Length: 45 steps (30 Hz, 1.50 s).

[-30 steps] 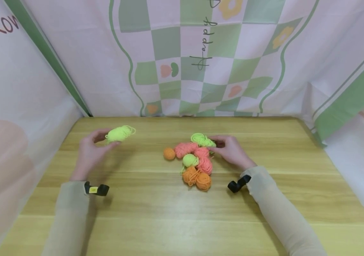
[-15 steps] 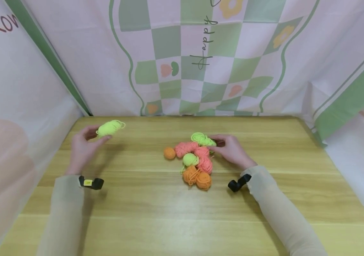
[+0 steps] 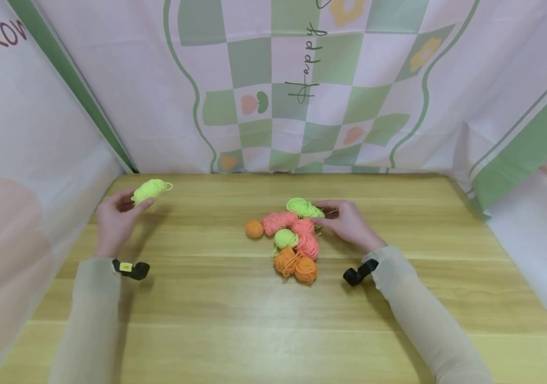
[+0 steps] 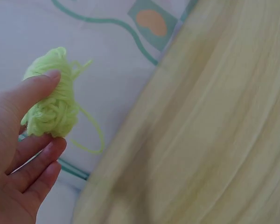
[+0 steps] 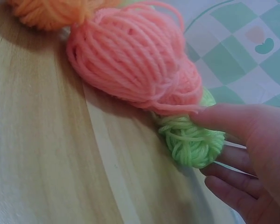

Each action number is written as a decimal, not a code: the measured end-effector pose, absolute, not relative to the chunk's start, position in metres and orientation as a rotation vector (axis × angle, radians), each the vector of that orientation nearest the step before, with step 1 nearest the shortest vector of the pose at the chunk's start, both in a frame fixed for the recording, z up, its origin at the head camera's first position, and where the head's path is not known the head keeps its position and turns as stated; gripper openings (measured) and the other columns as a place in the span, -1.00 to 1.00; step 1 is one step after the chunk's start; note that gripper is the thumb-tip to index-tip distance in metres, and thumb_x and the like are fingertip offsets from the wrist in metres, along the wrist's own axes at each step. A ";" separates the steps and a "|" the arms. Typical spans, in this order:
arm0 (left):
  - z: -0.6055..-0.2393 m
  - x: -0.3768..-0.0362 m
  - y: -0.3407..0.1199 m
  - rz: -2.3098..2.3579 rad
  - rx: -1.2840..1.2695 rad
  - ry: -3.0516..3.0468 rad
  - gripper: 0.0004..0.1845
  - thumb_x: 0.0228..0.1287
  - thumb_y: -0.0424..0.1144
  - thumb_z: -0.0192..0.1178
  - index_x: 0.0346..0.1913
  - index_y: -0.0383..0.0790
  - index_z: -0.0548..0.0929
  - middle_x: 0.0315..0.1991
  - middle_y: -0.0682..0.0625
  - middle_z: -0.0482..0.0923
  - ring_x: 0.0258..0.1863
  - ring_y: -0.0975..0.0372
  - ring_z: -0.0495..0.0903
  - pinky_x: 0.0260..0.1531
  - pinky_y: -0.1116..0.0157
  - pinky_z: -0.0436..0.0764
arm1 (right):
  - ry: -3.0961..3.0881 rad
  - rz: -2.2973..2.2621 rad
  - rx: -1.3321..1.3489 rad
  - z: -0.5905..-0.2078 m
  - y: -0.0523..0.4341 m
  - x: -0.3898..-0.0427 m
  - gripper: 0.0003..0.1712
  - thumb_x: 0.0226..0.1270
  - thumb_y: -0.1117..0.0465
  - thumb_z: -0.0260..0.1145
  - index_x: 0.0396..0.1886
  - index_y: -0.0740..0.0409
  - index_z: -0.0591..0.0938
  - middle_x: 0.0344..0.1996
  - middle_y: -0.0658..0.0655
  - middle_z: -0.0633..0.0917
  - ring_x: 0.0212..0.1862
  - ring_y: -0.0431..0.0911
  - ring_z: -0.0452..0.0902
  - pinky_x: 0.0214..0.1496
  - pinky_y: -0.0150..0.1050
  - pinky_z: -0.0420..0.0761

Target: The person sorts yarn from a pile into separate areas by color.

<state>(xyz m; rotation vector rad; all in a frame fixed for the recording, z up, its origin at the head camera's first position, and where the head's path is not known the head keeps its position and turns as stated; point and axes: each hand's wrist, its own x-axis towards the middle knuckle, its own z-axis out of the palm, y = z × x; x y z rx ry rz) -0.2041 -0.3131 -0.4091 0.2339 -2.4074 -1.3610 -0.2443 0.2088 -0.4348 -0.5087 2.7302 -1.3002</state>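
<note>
Leftward toward the frame's upper left, left hand (image 3: 116,217) pinches yellow yarn (image 3: 147,190) (soft, light); right hand (image 3: 347,224) fingers clasp green yarn (image 3: 304,208).

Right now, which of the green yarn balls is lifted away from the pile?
The yellow-green yarn ball pinched by the left hand near the table's far left corner; the other green ones stay in the pile.

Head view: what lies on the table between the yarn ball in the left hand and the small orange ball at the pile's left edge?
Nothing: between the yellow-green yarn ball held by the left hand and the small orange ball, the head view shows only bare wooden table.
</note>
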 end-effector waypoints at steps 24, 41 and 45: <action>-0.432 -0.209 -0.332 -1.303 0.438 -2.514 -0.36 0.28 -0.07 0.46 0.29 -0.39 0.56 0.12 -0.28 0.60 -0.10 0.19 0.53 -0.19 0.51 0.53 | 2.742 -1.280 -0.531 -0.431 0.209 -0.244 -0.45 0.30 0.12 0.52 0.26 0.15 0.66 0.08 0.19 0.71 -0.02 0.04 0.66 0.07 -0.05 0.67; -0.437 -0.206 -0.335 -1.303 0.538 -2.579 -0.34 0.31 -0.07 0.42 0.35 -0.38 0.52 0.23 -0.32 0.55 0.14 -0.03 0.53 -0.01 0.32 0.56 | 2.757 -1.245 -0.534 -0.433 0.210 -0.244 -0.45 0.30 0.16 0.52 0.25 0.20 0.65 0.06 0.22 0.71 -0.04 0.04 0.66 0.05 -0.04 0.67; -0.438 -0.206 -0.336 -1.305 0.527 -2.575 -0.33 0.32 -0.07 0.42 0.36 -0.37 0.51 0.26 -0.32 0.52 0.17 -0.04 0.51 0.13 0.15 0.55 | 2.767 -1.223 -0.537 -0.434 0.209 -0.244 -0.47 0.31 0.19 0.50 0.25 0.21 0.65 0.05 0.23 0.72 -0.06 0.03 0.67 0.03 -0.05 0.68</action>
